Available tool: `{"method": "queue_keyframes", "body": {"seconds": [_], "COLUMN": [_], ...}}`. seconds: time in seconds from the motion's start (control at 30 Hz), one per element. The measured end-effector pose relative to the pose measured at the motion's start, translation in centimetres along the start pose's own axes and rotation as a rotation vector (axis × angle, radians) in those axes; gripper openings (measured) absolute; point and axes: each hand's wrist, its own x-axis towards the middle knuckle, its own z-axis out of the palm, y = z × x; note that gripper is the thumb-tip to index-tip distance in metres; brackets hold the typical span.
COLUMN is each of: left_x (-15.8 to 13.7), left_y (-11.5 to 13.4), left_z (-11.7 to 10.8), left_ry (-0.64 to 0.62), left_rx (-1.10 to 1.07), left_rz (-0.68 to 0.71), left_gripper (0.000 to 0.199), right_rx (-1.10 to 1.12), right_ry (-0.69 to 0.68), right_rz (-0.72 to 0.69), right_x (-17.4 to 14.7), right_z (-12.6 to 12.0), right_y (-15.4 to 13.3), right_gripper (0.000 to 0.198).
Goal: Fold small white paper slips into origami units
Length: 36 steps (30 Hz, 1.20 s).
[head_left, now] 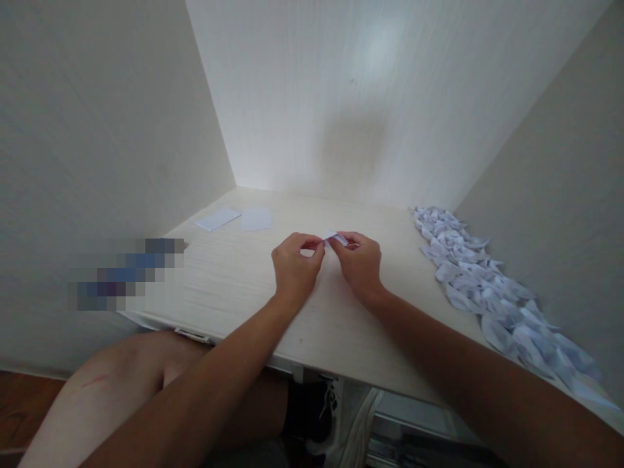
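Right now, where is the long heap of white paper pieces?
In the head view, the heap lies along the right side of the pale wood-grained table, beside the grey right wall, to the right of the right hand.

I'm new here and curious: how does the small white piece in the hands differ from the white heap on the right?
The piece is held between left hand and right hand; the heap lies on the table. The piece is small; the heap is a long strip of many creased bits. Both are white.
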Motion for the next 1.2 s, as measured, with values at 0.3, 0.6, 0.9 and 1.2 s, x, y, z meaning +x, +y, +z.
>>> {"method": "queue_keyframes", "body": {"seconds": [0.3,0.6,0.9,1.2], "left_x": [-0.9,-1.3,-1.5,-1.6], "left_y": [1.1,1.3,1.8,1.7], "left_z": [0.1,0.2,0.0,0.1], "left_ry": [0.014,0.05,0.072,0.067], "left_rx": [0.04,-0.059,-0.017,0.027], "left_rz": [0.148,0.201,0.272,0.267], "left_gripper": [0.01,0.012,0.013,0.013], "right_rx": [0.045,0.04,-0.129,0.166], "right_ry": [0.071,0.028,0.051,-0.062], "right_rz": [0.001,-0.216,-0.548,-0.074], "right_x": [-0.1,0.2,0.4,0.3], "right_z": [0.1,0.0,-0.9,0.1], "right_y": [-0.3,0.1,-0.3,0.1], "right_gripper": [0.022,0.027,0.029,0.027]}}
